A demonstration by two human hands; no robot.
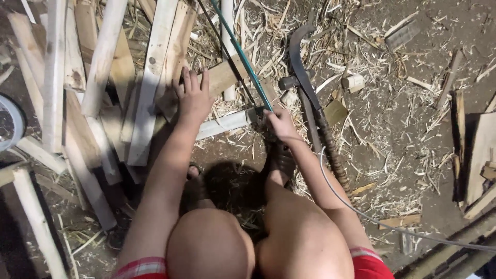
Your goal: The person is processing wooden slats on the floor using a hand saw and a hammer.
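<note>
Item: pale wooden batten (227,123), lying across the dirt floor (413,155) just ahead of the person's feet, its far end running under a heap of similar slats (103,77).

Left hand (194,95): arm reaching forward and nearly straight, palm pressing flat on a darker board (219,77) crossing the batten, fingers spread and pointing away, apparently pinning the stack so it is not shifting.

Right hand (281,124): arm bending at the elbow, fingers curling closed around the near end of a green-framed saw (243,54), which is slanting down to meet the batten's cut end (the blade itself is hard to make out).

Surroundings: curved dark blade tool (305,77) lying just beside the right hand; shavings (372,119) littering the floor; sandalled feet (279,163) planted near the batten.
</note>
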